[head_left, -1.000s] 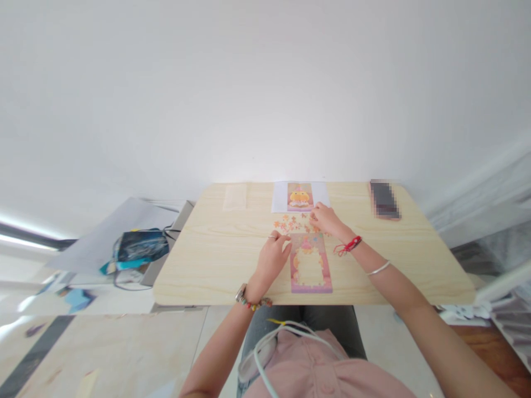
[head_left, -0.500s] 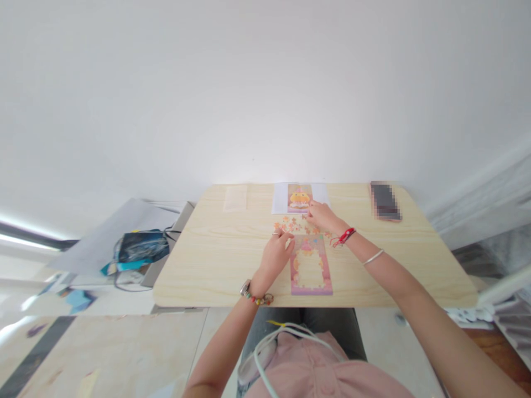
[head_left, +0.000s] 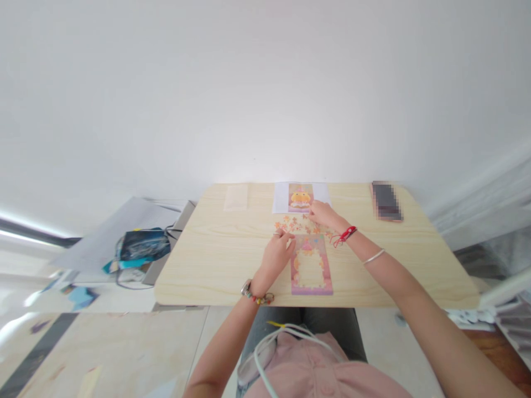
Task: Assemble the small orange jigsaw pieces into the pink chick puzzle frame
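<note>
A partly filled jigsaw puzzle lies flat before me, its pink and purple border around a bare pale middle. Just beyond it several loose puzzle pieces are scattered. My left hand rests at the puzzle's upper left corner, close to the pieces, its fingers curled in and whatever they hold too small to name. Over the right side of the loose pieces, my right hand is closed with the fingertips pointing down. Its fingertips hide what they pinch. Behind them lies a reference picture of a yellow cartoon figure.
Under the picture is a white sheet. A translucent sheet lies at the table's back left, a phone at the back right. The wooden table meets a white wall. Left of it stands a box with a dark bag.
Both hands stay almost in place. The whole view has shifted very slightly; the puzzle and the loose pieces look much the same.
</note>
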Available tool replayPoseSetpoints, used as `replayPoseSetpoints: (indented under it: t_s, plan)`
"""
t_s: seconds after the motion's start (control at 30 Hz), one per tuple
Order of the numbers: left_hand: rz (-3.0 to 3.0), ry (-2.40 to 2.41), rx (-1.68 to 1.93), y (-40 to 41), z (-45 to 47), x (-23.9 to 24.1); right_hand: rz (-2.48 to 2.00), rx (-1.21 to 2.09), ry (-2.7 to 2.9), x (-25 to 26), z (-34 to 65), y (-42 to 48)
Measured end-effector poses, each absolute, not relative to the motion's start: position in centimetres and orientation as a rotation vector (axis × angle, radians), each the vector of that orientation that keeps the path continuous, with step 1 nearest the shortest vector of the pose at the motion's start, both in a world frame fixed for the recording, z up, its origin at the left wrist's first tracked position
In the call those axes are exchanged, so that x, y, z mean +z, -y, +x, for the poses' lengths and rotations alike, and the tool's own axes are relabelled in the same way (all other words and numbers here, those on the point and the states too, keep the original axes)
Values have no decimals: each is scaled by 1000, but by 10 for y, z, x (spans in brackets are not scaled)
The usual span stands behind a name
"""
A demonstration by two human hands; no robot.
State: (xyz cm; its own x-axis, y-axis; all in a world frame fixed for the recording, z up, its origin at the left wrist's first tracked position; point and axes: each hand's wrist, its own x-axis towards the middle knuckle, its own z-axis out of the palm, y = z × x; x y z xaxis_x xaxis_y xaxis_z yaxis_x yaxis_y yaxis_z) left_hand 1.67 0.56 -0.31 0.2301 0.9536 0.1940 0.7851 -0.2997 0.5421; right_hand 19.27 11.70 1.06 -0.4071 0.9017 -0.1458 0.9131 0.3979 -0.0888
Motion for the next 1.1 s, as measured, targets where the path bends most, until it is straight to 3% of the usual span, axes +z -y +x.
replayPoseSetpoints:
  t_s: [0.27,0.43,0.63,0.83,1.1]
  plan:
    - [2076,-1601,850,-18,20,-3,1889,-294,-2713,14,196,-122]
    - [1879,-1584,1066,-46,32,8,2235,-565,-3118,24,189,-112]
    - [1676,-1437,1165,-56,40,18,2230,-757,-3307,33,172,-83]
    - [1521,-1307,1013,-36,26,17,1740,-730,-3457,38,185,-54]
    - [1716,-1324,738,-3,13,4,1324,-288,-3444,18,196,-18]
